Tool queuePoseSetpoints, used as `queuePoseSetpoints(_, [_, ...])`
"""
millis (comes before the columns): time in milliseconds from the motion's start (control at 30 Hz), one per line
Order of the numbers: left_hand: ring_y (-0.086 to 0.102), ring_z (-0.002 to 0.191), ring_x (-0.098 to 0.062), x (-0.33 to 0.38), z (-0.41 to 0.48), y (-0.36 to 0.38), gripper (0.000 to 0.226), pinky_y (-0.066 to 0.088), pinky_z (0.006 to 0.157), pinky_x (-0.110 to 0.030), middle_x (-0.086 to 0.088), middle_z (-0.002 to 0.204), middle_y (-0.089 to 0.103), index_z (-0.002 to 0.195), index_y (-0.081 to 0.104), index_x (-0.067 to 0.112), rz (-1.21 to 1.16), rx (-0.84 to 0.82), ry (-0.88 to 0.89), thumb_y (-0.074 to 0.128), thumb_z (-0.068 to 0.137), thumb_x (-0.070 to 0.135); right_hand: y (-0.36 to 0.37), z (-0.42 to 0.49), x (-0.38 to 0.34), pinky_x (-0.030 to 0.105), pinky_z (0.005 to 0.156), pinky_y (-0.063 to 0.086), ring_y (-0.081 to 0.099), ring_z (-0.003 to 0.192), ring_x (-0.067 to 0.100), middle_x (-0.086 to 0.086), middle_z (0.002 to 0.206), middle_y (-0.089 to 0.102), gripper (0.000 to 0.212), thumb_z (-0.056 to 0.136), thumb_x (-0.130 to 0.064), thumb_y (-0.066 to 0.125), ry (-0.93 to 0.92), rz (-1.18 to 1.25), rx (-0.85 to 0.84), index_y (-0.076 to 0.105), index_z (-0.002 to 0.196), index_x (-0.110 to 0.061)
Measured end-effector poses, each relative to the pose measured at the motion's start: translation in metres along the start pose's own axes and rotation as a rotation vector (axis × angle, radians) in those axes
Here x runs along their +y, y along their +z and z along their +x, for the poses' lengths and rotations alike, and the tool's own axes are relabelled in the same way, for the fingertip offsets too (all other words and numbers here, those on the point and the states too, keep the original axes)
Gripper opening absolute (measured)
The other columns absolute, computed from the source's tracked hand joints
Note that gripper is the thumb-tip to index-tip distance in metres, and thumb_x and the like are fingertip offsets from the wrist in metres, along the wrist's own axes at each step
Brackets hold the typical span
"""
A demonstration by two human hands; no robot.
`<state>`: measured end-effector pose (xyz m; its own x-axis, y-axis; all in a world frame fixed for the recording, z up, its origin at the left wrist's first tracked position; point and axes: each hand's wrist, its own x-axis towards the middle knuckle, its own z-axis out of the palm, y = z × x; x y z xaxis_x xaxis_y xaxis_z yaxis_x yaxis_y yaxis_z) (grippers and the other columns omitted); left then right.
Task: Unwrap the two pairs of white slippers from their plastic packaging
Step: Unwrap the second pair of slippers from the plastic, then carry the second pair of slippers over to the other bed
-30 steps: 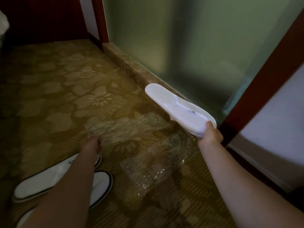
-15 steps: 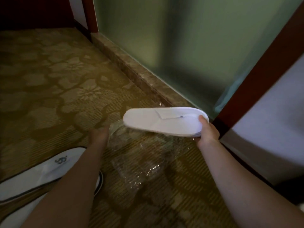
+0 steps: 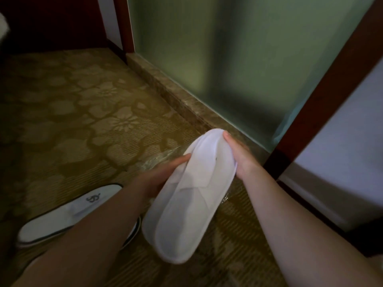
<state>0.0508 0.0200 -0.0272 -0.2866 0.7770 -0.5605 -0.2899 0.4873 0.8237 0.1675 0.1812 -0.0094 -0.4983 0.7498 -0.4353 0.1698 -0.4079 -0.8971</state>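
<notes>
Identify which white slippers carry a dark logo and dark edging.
The white slippers lying on the patterned carpet at lower left: dark logo, dark-trimmed edge. The plain white slippers held in both hands show neither.

- You have one view only, from the camera on your head, so nothing is shared with a second view.
- It looks forward and steeply down at the carpet (image 3: 87,125), facing the frosted glass panel (image 3: 238,59).
- It sits close: both forearms fill the lower frame.
</notes>
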Motion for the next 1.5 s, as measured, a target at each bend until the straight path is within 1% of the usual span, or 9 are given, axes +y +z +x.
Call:
queuePoseSetpoints(267, [0.068,0.052,-0.014,0.007,-0.019,0.007,0.03,0.055,0.056,-0.021,-0.004,0.061,0.073,0.091,0.065,0.015,-0.183,-0.052,0.081,0.049,0.088,0.039,0.012,-0.012,-0.003,0.027,0.058,0.048,0.062,0.085,0.017,0.0,0.1,0.065,0.045,0.078,-0.047,0.067,-0.101,-0.001,0.063,0.059,0.117,-0.026])
queuePoseSetpoints(400, [0.068,0.072,-0.023,0.014,-0.024,0.007,0.027,0.055,0.067,-0.031,-0.01,0.079,0.073,0.103,0.064,0.01,-0.348,0.073,0.184,0.05,0.09,0.029,0.021,-0.012,0.003,0.046,0.09,0.053,0.065,0.104,0.027,0.006,0.116,0.066,0.081,0.058,-0.054,0.079,0.039,-0.085,-0.199,0.053,0.128,-0.023])
queuePoseSetpoints(500, [0.064,0.086,-0.026,0.019,-0.025,0.001,0.022,0.052,0.079,-0.039,-0.008,0.081,0.074,0.105,0.062,0.011,-0.475,0.149,0.257,0.051,0.091,0.023,0.028,-0.016,0.009,0.046,0.098,0.047,0.062,0.109,0.026,0.008,0.121,0.065,0.069,0.068,-0.04,0.078,0.098,-0.269,-0.359,0.056,0.128,-0.016])
queuePoseSetpoints(700, [0.063,0.092,-0.025,0.012,-0.023,-0.03,0.037,0.05,0.073,-0.04,-0.007,0.1,0.071,0.125,0.056,0.014,-0.602,0.323,0.281,0.049,0.094,0.033,0.033,-0.012,0.008,0.036,0.071,0.054,0.064,0.08,0.023,0.008,0.094,0.066,0.028,0.09,-0.024,0.06,0.009,-0.185,-0.245,0.057,0.114,-0.011])
queuePoseSetpoints(767, [0.062,0.1,-0.029,0.005,-0.02,-0.046,0.048,0.051,0.076,-0.042,-0.013,0.12,0.065,0.135,0.05,0.012,-0.576,0.426,0.241,0.052,0.092,0.034,0.031,-0.012,0.012,0.04,0.075,0.053,0.062,0.083,0.025,0.006,0.088,0.063,0.015,0.092,-0.024,0.057,0.02,-0.183,-0.197,0.054,0.104,-0.017])
queuePoseSetpoints(900, [0.058,0.114,-0.035,-0.013,-0.017,-0.064,0.059,0.049,0.084,-0.046,-0.016,0.135,0.056,0.14,0.044,0.012,-0.545,0.648,0.213,0.063,0.087,0.03,0.025,0.0,0.032,0.055,0.096,0.046,0.061,0.101,0.036,0.01,0.104,0.064,0.033,0.085,-0.039,0.059,0.047,-0.402,-0.054,0.059,0.109,-0.016])
queuePoseSetpoints(1133, [0.058,0.115,-0.037,-0.062,-0.04,-0.058,0.063,0.051,0.088,-0.049,-0.012,0.127,0.059,0.133,0.048,0.005,-0.421,0.723,-0.032,0.074,0.078,0.019,0.035,-0.029,0.065,0.042,0.091,0.046,0.056,0.096,0.028,0.009,0.101,0.061,0.033,0.091,-0.027,0.055,0.11,-0.376,-0.019,0.06,0.118,-0.008])
queuePoseSetpoints(1300, [0.052,0.121,-0.038,-0.061,-0.089,-0.047,0.071,0.046,0.097,-0.054,-0.016,0.14,0.049,0.14,0.038,0.009,-0.413,0.864,-0.099,0.072,0.079,0.02,0.054,-0.075,0.06,0.036,0.083,0.046,0.057,0.095,0.026,0.011,0.108,0.062,0.034,0.092,-0.022,0.053,0.17,-0.457,-0.059,0.059,0.122,-0.007])
queuePoseSetpoints(1500, [0.049,0.126,-0.032,-0.017,-0.179,-0.024,0.065,0.043,0.097,-0.042,-0.013,0.142,0.047,0.143,0.036,0.011,-0.328,0.897,-0.124,0.065,0.086,0.021,0.066,-0.149,0.01,0.03,0.075,0.04,0.057,0.092,0.026,0.019,0.12,0.062,0.037,0.092,-0.021,0.054,0.283,-0.627,-0.083,0.058,0.123,-0.002])
